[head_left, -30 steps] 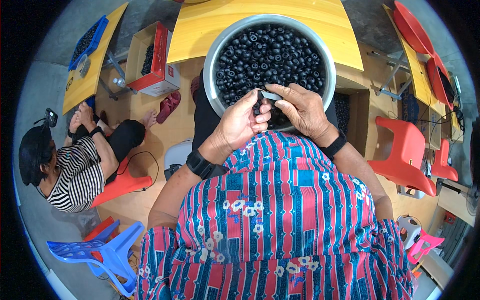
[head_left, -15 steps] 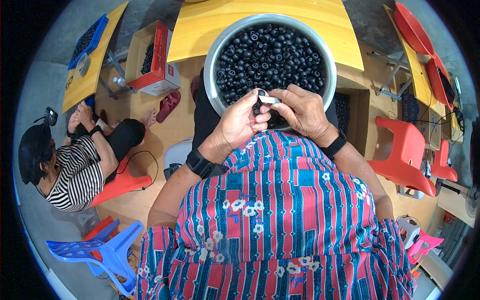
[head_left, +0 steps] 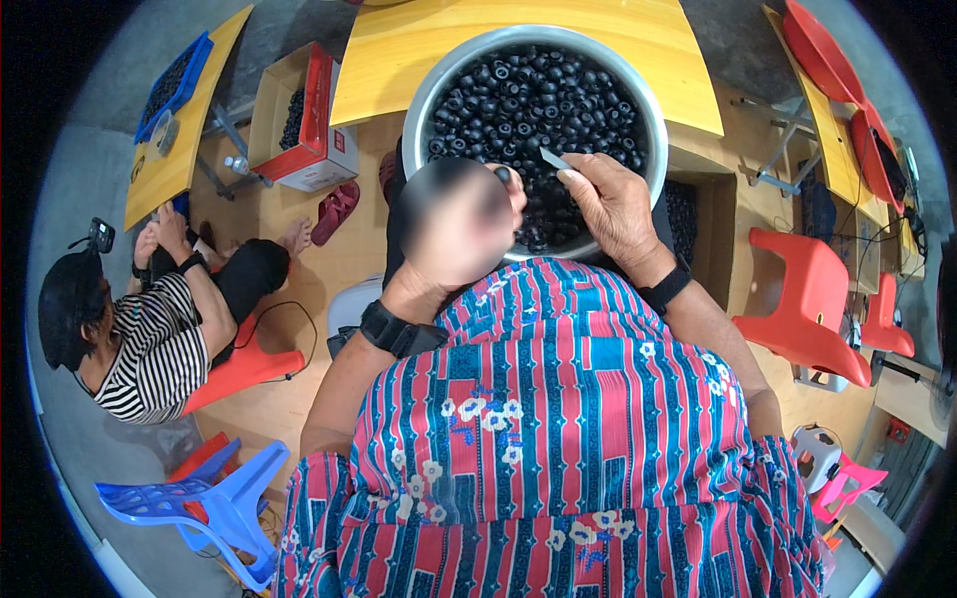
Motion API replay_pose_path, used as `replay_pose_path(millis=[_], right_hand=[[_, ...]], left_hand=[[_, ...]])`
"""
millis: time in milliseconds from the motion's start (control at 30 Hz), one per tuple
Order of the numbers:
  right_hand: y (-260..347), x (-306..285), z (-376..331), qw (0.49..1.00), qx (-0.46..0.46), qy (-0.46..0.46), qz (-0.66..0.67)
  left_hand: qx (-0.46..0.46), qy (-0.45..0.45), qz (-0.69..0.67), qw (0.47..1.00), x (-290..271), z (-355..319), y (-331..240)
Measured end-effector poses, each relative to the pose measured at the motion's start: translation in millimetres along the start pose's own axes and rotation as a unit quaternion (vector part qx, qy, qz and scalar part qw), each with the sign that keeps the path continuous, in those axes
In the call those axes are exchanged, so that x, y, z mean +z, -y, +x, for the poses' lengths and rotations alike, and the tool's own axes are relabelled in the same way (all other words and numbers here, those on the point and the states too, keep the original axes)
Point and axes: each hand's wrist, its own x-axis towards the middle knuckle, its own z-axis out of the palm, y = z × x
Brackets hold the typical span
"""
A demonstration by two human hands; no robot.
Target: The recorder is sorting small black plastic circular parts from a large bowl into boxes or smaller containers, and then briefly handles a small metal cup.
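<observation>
A wide metal basin (head_left: 654, 130) in front of me holds a heap of small, round black pieces (head_left: 538, 100), many with a hole in the end. Over its near left rim is my left hand (head_left: 459, 224), closed, with one black piece (head_left: 502, 174) at its fingertips. Much of that hand is blurred. My right hand (head_left: 613, 204), above the near right part of the basin, pinches a short, flat metal blade (head_left: 552, 158) whose tip points up and left. The two hands are apart.
Beyond the basin stands a yellow table (head_left: 384, 70). A red and white carton (head_left: 319, 140) is at the left, near a seated person (head_left: 150, 329) in a striped shirt. Red stools (head_left: 807, 299) stand to the right, a blue plastic chair (head_left: 214, 498) at lower left.
The hands were together, with the blade against a black piece. They have separated: the left has shifted left, the right slightly right, and the blade has tilted upward.
</observation>
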Motion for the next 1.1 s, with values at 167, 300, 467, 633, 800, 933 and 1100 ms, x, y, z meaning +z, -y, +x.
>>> replay_pose_path(millis=[167, 300, 467, 633, 800, 933, 1100], right_hand=[[-10.4, 3.3, -0.4, 0.994, 0.044, -0.027, 0.101], [-11.0, 3.1, 0.4, 0.988, 0.060, -0.042, 0.132], [-7.9, 1.9, -0.1, 0.989, 0.047, -0.036, 0.139], [-9.4, 1.6, -0.8, 0.987, 0.053, -0.032, 0.150], [-9.0, 2.4, -0.9, 0.987, 0.046, -0.034, 0.152], [-9.0, 2.4, -1.7, 0.986, 0.047, -0.032, 0.155], [-8.7, 2.8, -1.1, 0.986, 0.046, -0.024, 0.158]], left_hand=[[0.047, -0.026, 0.022, 0.998, -11.2, -12.3, -17.0], [0.028, -0.048, 0.167, 0.984, -9.7, -17.9, -25.1], [0.018, -0.025, 0.108, 0.994, -9.3, -17.8, -20.4], [0.035, -0.018, 0.026, 0.999, -9.7, -17.2, -18.0], [0.180, -0.042, 0.659, 0.730, 7.9, -13.8, -19.6], [0.084, -0.047, 0.848, 0.521, 14.4, -22.9, -20.5], [0.073, -0.032, 0.875, 0.478, 10.1, -22.6, -18.3]])
